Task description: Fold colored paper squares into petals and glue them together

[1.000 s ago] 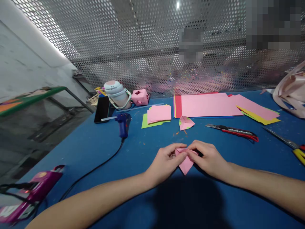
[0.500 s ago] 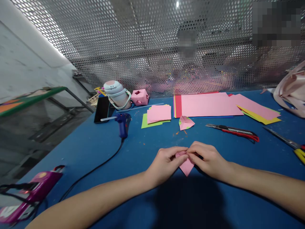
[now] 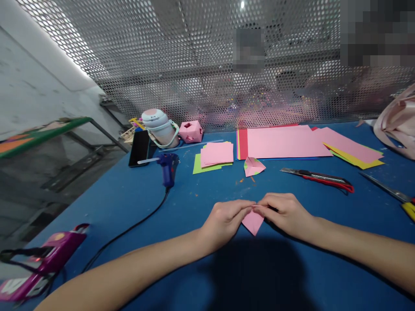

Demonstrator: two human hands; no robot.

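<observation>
Head view: left hand [image 3: 223, 222] and right hand [image 3: 284, 215] pinch one pointed, folded pink paper piece [image 3: 253, 223]; slim red-and-black metal-bladed cutter [image 3: 317, 176] lies farther, right.

Extends a bare left forearm [image 3: 139, 268] and a bare right forearm [image 3: 359, 246] inward from either side. Holds the left hand [image 3: 222, 222] and right hand [image 3: 285, 216] knuckles up, nearly fingertip to fingertip. Pinches with both thumbs [image 3: 242, 214], with left fingers [image 3: 238, 204] straighter, right fingers [image 3: 274, 199] more curled.

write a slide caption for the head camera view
Left hand and right hand pinch folded pink paper at a blue table, glue gun and craft knife beyond.
</observation>
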